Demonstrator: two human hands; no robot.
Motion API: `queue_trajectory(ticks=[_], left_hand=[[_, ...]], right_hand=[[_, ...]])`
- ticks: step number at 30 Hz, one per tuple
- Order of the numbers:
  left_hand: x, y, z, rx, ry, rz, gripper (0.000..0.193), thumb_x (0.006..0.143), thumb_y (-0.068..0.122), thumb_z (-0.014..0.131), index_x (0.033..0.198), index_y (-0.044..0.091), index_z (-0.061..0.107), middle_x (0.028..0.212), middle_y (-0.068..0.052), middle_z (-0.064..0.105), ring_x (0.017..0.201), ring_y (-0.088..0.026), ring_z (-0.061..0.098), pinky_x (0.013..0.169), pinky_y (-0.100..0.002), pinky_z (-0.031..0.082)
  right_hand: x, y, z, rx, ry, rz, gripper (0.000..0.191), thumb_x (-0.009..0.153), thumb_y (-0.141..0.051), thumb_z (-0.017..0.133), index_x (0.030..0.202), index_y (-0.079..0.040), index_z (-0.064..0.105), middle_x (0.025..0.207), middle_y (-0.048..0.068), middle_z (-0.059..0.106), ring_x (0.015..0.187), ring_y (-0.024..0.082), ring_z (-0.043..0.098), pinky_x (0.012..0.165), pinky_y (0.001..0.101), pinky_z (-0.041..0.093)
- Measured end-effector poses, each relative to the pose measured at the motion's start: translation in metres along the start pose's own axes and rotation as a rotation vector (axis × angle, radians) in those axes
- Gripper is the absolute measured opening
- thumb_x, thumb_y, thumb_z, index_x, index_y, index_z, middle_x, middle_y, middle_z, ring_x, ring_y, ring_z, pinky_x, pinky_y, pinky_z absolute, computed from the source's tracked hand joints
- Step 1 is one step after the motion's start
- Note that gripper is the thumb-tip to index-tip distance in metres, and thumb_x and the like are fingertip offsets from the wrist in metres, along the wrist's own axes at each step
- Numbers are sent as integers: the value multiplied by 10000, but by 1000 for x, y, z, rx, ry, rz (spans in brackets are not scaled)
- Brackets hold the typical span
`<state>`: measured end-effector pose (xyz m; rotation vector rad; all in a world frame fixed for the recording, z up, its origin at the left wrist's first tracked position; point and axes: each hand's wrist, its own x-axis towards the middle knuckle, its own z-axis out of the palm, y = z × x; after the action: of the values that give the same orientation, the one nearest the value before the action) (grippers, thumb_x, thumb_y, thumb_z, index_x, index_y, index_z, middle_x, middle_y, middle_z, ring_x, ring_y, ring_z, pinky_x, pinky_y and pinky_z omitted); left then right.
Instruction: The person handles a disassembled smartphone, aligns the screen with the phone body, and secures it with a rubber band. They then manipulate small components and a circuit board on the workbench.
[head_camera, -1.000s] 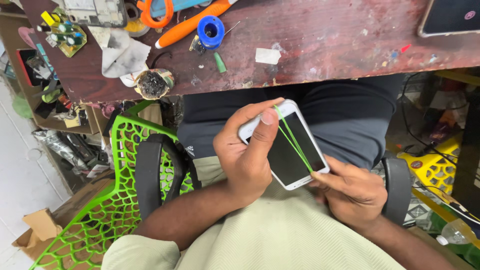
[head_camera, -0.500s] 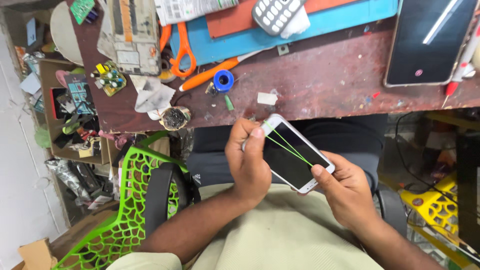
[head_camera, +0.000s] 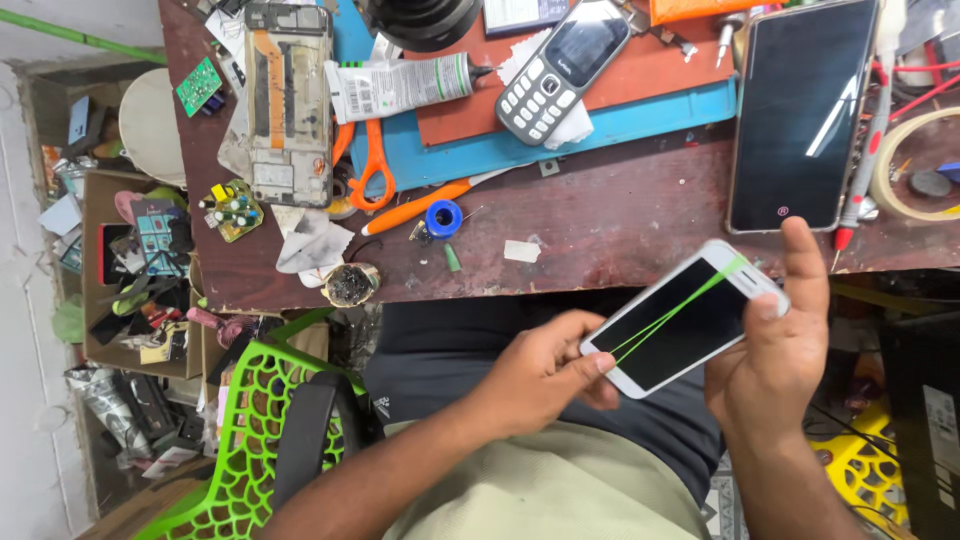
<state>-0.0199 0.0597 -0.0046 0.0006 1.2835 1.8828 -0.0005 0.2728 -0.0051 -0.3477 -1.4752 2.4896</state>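
One white phone (head_camera: 685, 318) is held above the lap, in front of the desk (head_camera: 620, 225); two green bands (head_camera: 672, 312) cross its dark screen; the left hand (head_camera: 545, 375) grasps its lower end, the right hand (head_camera: 775, 355) grips its upper side; on the desk lie one keypad phone (head_camera: 550, 68), one large black phone (head_camera: 800, 115), one pair of orange scissors (head_camera: 365, 165).

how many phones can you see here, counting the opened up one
4. A white smartphone held between the left hand and right hand; a large black smartphone on the desk's right; a grey keypad phone top centre; an opened phone frame top left. Clutter may hide more.
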Motion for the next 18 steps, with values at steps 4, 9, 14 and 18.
queue_trajectory(ticks=[4, 9, 14, 18], left_hand=[[17, 4, 10, -194, 97, 128, 243, 1091, 152, 522, 1255, -26, 528, 969, -113, 704, 828, -157, 721, 775, -331, 634], [78, 55, 5, -200, 316, 380, 258, 1106, 164, 497, 1258, -44, 506, 978, -139, 707, 829, -184, 730, 767, -344, 632], [149, 102, -4, -141, 377, 457, 356, 1086, 186, 511, 1327, -76, 500, 970, -203, 719, 846, -232, 749, 757, -371, 649], [136, 92, -9, -56, 317, 471, 712, 1023, 151, 556, 1588, 17, 143, 1176, -217, 684, 942, -250, 734, 810, -354, 625]], right_hand=[[-7, 8, -3, 47, -126, 44, 793, 1037, -319, 599, 1657, -98, 157, 1415, 230, 609, 1214, 263, 675, 1059, 392, 558], [-15, 30, -9, -254, -259, -63, 670, 1099, -176, 552, 1665, -114, 198, 1389, 239, 612, 1031, 227, 690, 942, 359, 578], [-20, 33, -14, -411, -314, -103, 568, 1059, -22, 546, 1581, -75, 331, 1340, 226, 639, 921, 166, 671, 885, 302, 562], [-21, 30, -12, -452, -337, -115, 496, 998, 29, 603, 1465, -45, 451, 1287, 200, 677, 866, 137, 666, 858, 280, 583]])
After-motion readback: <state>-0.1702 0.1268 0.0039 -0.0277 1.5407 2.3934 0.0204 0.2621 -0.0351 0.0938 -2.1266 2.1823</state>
